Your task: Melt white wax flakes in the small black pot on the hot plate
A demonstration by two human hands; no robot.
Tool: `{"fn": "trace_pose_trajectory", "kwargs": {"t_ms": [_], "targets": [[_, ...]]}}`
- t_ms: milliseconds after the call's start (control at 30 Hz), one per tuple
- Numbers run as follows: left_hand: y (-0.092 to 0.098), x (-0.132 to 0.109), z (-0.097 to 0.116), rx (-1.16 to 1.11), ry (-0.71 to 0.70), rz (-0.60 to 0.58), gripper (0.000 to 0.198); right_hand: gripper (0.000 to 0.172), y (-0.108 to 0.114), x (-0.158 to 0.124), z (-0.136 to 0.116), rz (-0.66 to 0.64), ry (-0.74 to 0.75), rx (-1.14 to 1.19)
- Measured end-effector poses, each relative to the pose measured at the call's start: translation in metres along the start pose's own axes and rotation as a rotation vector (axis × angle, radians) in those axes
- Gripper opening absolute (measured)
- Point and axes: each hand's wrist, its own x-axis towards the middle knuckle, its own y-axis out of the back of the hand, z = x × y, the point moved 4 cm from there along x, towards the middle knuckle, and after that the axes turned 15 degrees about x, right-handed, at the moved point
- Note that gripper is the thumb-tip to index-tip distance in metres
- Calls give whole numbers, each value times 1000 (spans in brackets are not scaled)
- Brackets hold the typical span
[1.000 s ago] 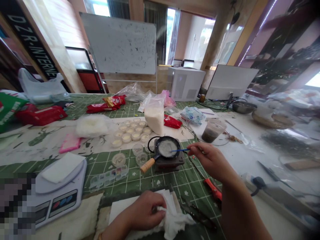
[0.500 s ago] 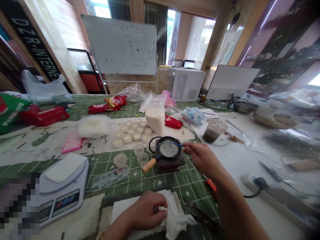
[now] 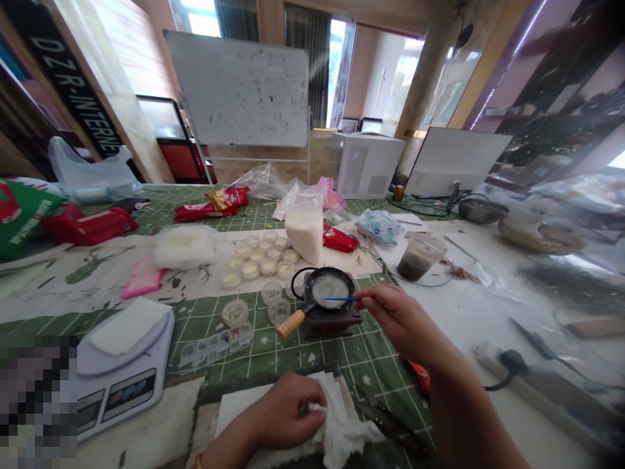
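My right hand (image 3: 398, 319) pinches a thin blue stick (image 3: 340, 299), whose tip reaches over a small black pan (image 3: 326, 290). The pan holds a pale, milky liquid and has a wooden handle (image 3: 291, 324) pointing toward me. It sits on a small dark burner (image 3: 336, 324). The stick's tip appears to be above the liquid, though contact is hard to tell. Near the bottom of the view, my left hand (image 3: 283, 410) grips crumpled white tissue (image 3: 342, 430) above a white paper sheet (image 3: 244, 404).
Several small cups of cream-coloured contents (image 3: 258, 257) stand beyond the pan. A digital scale (image 3: 122, 371) is at the left, a bag of white granules (image 3: 305, 228) at the back, and a multi-compartment palette (image 3: 215, 345) nearby. A power strip (image 3: 493, 357) lies to the right.
The blue stick has shifted between frames, rising over the pan and then dropping back toward its middle. My left hand stays on the tissue. The orange-handled tool has become mostly hidden behind my right arm.
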Motion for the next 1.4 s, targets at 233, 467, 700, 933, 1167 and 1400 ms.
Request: {"fn": "trace_pose_trajectory", "kwargs": {"t_ms": [233, 467, 700, 933, 1167, 1400], "targets": [[-1, 0, -1, 6, -7, 5, 17, 28, 2, -3, 0, -26, -28, -56], [0, 1, 0, 11, -14, -2, 17, 30, 6, -3, 4, 7, -17, -118], [-1, 0, -1, -5, -12, 10, 16, 29, 2, -5, -2, -50, -12, 0], [1, 1, 1, -11, -16, 2, 17, 28, 22, -5, 11, 182, -149, 267], [0, 1, 1, -23, -14, 9, 16, 25, 3, -4, 1, 12, -100, 249], [1, 0, 2, -9, -11, 11, 16, 23, 11, -1, 3, 160, -24, -81]]}}
